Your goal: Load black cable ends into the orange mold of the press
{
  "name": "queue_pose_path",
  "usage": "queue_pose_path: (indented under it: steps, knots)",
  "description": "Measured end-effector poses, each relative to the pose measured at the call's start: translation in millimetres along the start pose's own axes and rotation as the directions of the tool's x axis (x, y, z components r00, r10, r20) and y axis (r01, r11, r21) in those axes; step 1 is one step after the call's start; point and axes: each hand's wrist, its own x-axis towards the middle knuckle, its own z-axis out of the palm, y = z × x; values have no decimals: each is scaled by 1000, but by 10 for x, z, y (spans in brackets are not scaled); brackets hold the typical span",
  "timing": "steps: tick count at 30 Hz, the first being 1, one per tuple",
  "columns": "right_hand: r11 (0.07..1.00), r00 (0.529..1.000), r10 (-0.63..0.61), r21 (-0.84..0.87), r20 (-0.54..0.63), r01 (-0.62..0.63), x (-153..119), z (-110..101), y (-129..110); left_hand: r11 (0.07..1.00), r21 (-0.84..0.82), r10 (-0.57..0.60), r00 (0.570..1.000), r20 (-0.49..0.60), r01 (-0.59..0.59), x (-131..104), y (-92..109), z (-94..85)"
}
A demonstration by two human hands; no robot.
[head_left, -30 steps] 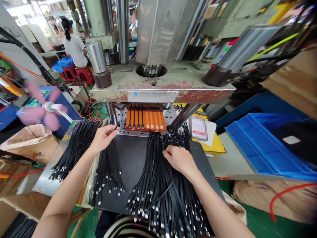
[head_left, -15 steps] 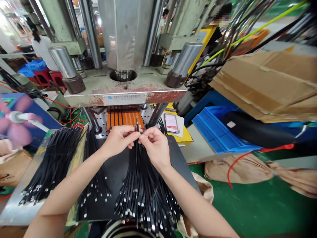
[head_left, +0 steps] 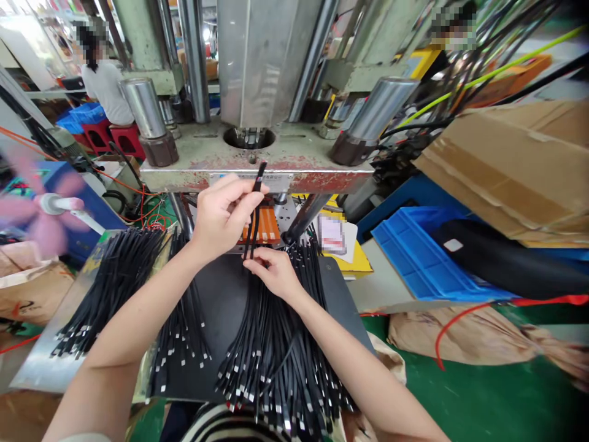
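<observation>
My left hand (head_left: 221, 213) is raised before the press and pinches black flat cables (head_left: 260, 175) near their upper ends. Their tips stick up past the thumb, and at least two strands hang below it. Lower down, my right hand (head_left: 278, 275) has thumb and fingers closed on the same strands. Under the right hand a large bunch of black cables (head_left: 271, 344) with silver connector ends is spread on a dark board (head_left: 221, 307). Behind the hands lies an orange slotted fixture (head_left: 267, 226), partly covered by the left hand and the cables.
The press's scuffed plate (head_left: 193, 175) and steel columns rise ahead. More black cables (head_left: 115, 276) lie on the left. A pink fan (head_left: 50, 205) stands far left; a blue tray (head_left: 414, 252) and cardboard (head_left: 510, 166) are right. A person in white (head_left: 108, 92) sits in the background.
My hands were together; now the left has risen, up and to the left, with the cables while the right is lower. The strands stretch between them. The camera view has shifted slightly.
</observation>
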Motion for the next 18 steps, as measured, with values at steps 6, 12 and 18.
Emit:
queue_pose_path:
  steps: [6, 12, 18]
  knots:
    - [998, 979, 64, -17, -192, -69, 731, -153, 271, 972, 91, 211, 975, 70, -217, 52, -130, 52]
    - [968, 957, 250, -1, -148, -252, 1145, -246, 488, 906, 397, -36, 910, 413, -145, -522, -786, 66]
    - [960, 966, 242, -121, -91, -252, 1147, -305, 505, 714, 519, -70, 689, 721, -470, -804, -955, 51]
